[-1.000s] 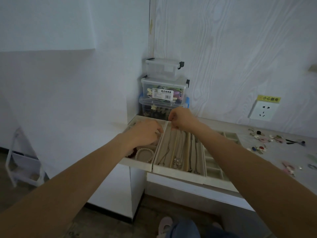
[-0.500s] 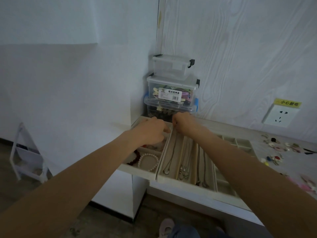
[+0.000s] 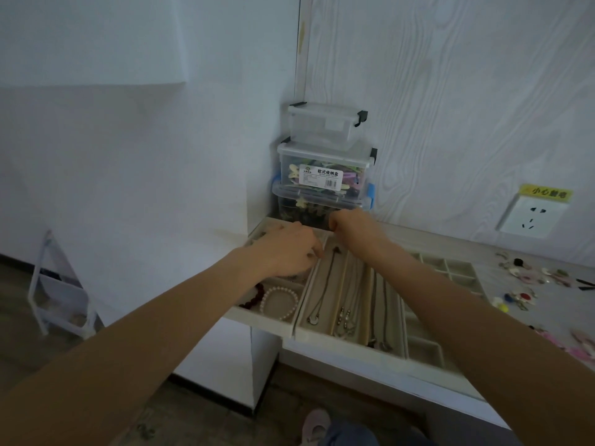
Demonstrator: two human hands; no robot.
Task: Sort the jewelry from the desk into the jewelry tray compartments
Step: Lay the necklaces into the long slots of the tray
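Beige jewelry trays sit side by side on the desk's left end. The left tray (image 3: 257, 317) holds a pearl bracelet (image 3: 280, 300) and a dark red bead bracelet (image 3: 254, 299). The middle tray (image 3: 351, 344) has long slots with several necklaces. A thin necklace (image 3: 322, 291) lies in its leftmost slot, pendant toward me. My left hand (image 3: 286, 252) pinches at that slot's left wall, fingers curled by the chain. My right hand (image 3: 349, 224) is curled at the slot's far end, seemingly pinching the chain's tip. A right tray (image 3: 450, 272) has small square compartments.
Loose jewelry (image 3: 518, 299) and pink pieces (image 3: 576, 344) lie on the desk at the right. Three clear storage boxes (image 3: 325, 175) are stacked in the corner right behind my hands. A wall socket (image 3: 531, 215) is at the right. A white rack (image 3: 58, 294) stands on the floor.
Both hands stay at the far end of the leftmost necklace slot. The right hand has shifted slightly further back, and the view has shifted a little.
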